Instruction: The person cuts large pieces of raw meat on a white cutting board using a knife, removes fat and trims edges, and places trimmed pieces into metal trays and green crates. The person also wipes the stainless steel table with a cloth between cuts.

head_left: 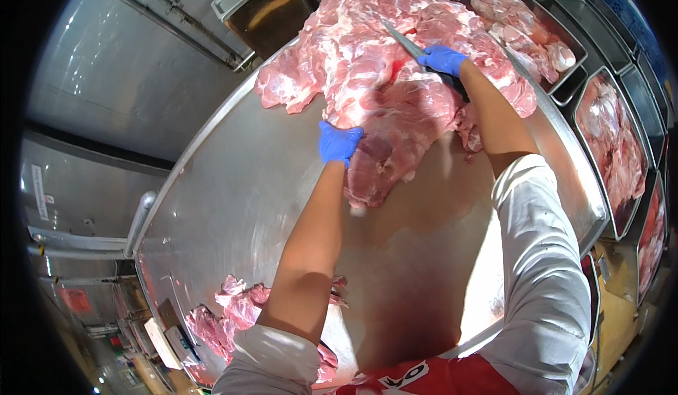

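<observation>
Right, both hands in blue gloves. Left hand is clamped on the near edge of a big slab of raw meat, which lies at the front of the meat pile on the steel worktop. Right hand is closed round the handle of a knife, blade lying over the pile, pointing away from the person. Smaller meat scraps sit near the worktop's close edge. Trays of cut meat line the right side.
</observation>
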`<state>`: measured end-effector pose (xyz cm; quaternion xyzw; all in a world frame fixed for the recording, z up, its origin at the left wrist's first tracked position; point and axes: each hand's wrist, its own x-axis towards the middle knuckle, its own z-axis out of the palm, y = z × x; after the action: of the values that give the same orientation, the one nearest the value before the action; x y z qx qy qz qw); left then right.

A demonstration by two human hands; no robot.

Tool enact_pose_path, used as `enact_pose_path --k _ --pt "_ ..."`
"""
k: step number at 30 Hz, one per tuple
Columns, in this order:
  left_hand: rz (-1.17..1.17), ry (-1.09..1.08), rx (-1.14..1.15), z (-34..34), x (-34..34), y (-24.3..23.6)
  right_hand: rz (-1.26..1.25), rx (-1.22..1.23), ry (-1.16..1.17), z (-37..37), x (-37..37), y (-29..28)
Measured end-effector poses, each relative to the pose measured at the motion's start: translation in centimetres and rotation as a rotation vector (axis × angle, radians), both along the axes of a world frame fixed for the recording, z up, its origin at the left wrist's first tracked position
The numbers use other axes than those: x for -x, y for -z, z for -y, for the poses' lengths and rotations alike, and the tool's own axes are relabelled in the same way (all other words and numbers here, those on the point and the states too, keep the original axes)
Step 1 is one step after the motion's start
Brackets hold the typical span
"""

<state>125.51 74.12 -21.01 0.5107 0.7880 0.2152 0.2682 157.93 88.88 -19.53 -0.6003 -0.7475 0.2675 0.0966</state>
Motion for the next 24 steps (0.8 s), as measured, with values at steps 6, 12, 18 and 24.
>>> enact_pose_path --k 6,12,18,24 --pt "0.392 0.199 -0.357 0.7 2.2 8.8 0.036 0.051 0.02 2.1 0.2 -0.7" --pt "0.354 0.088 -0.231 8.4 0.6 11.5 -0.032 0.095 0.04 5.1 -0.7 0.6" --pt "0.253 0.285 0.016 23.2 2.2 6.5 -0.242 0.217 0.113 13.1 -1.5 1.5" --pt "0.33 0.175 -0.524 26.2 8.5 3.7 -0.295 0.185 0.032 23.7 6.2 -1.7"
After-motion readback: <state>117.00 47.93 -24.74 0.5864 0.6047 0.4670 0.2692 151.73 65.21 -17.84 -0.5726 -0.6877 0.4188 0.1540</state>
